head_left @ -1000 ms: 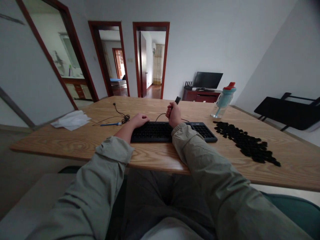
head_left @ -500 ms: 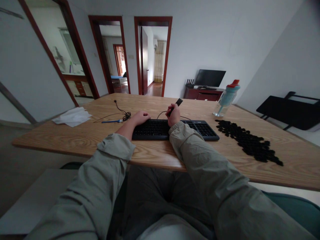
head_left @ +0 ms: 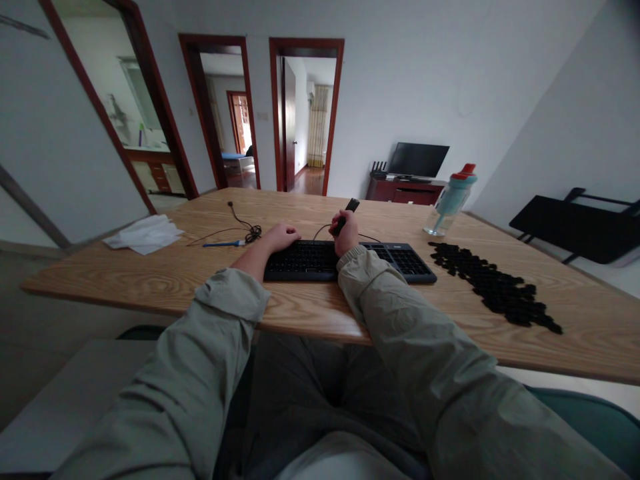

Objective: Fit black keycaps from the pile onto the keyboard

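Observation:
A black keyboard (head_left: pixel 302 261) lies near the table's front edge, its key area dark and low. My left hand (head_left: pixel 281 236) rests at its far left corner, fingers curled over the far edge and thumb close to them. Above the keyboard's middle, my right hand (head_left: pixel 346 233) is closed around a slim black handheld tool (head_left: pixel 353 205). One end of this tool sticks up past the fist; its lower end is hidden by the hand. To the right lies a spread of many small black keycaps (head_left: pixel 495 287).
White tissues (head_left: pixel 145 235) lie on the left of the wooden table (head_left: pixel 125 283). Near my left hand are a blue-handled brush (head_left: pixel 224 243) and a coiled black cable (head_left: pixel 253 233). A water bottle (head_left: pixel 450 203) with a red lid stands behind the keycaps.
The black tool in my right hand has tilted a little and its upper end sits slightly further left. My left hand stays at the keyboard corner.

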The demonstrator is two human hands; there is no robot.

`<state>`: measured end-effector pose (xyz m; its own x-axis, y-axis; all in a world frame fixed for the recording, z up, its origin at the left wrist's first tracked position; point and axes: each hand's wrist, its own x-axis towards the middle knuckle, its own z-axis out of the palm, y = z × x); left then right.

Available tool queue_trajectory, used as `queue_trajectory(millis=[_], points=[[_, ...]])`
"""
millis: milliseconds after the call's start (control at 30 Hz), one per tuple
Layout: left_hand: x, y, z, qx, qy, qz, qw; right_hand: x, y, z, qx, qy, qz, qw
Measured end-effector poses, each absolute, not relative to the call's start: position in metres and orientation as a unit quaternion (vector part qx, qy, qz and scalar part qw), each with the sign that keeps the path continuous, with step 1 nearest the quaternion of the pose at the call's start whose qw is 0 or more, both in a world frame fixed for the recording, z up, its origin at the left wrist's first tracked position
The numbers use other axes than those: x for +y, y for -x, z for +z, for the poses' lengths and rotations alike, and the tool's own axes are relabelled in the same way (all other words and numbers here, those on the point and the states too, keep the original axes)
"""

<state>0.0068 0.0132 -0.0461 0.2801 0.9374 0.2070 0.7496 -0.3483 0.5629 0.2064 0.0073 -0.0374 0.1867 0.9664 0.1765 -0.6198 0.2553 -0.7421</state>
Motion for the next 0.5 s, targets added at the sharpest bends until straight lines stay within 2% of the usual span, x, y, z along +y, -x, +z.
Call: queue_trajectory(millis=[367, 500], points=[[0.007, -0.010, -0.042, 0.566, -0.769, 0.246, 0.169, -0.001, -0.207, -0.049, -0.371, 0.369, 0.452, 0.723], [0.008, -0.010, -0.044, 0.561, -0.772, 0.250, 0.164, -0.004, -0.209, -0.045, -0.322, 0.369, 0.474, 0.732]])
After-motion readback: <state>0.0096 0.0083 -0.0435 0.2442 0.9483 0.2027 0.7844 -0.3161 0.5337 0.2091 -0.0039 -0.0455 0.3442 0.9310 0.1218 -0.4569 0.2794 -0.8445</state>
